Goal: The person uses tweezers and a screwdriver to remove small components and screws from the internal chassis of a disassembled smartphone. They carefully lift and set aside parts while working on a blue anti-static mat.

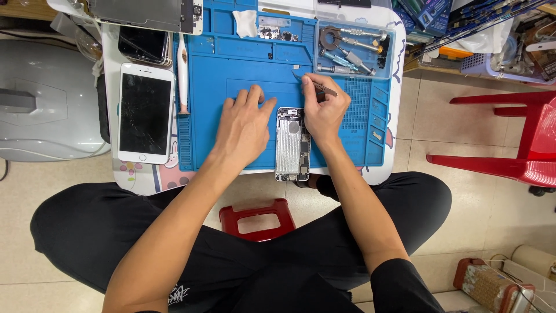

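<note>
Left hand (246, 123) open, flat on blue repair mat (231, 64), just left of opened phone chassis (292, 144) at mat's near edge. Right hand (324, 107) grips tweezers (317, 87), touching chassis's far right side.

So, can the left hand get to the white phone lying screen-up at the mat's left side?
Probably yes. The left hand rests on the blue mat, holding nothing; only a white pen-like tool lies between it and the white phone.

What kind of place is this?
Probably a phone repair bench: an opened phone lies on a blue repair mat, with a tray of screwdrivers behind and the right hand holding tweezers.
</note>
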